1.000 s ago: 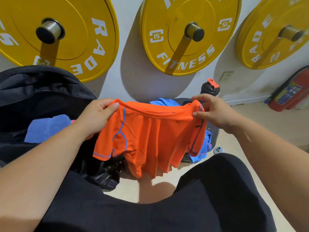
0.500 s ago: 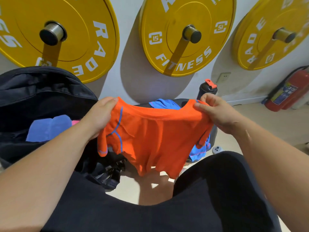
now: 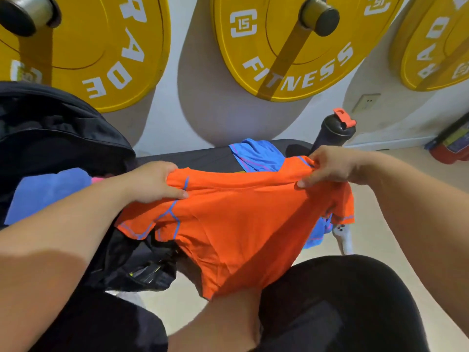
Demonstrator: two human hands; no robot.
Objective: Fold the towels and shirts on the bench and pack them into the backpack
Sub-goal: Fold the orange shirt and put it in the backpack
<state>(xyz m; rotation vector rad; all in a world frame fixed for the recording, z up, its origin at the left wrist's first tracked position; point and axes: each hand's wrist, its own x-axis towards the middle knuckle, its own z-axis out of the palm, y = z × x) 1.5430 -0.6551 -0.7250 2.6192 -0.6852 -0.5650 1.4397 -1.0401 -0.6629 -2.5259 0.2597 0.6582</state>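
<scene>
An orange shirt with blue seams hangs spread in front of me. My left hand grips its left shoulder and my right hand pinches its right shoulder. Its hem droops onto my knee. Behind it a blue shirt lies on the black bench. The open black backpack stands at the left, with a blue towel and something pink inside.
A black bottle with an orange cap stands on the bench's far right. Yellow weight plates hang on the wall behind. A red fire extinguisher lies on the floor at the right. My legs fill the lower view.
Both hands have held the orange shirt throughout. They moved further apart, so the shirt now hangs spread wider and flatter, with its sleeves opened out.
</scene>
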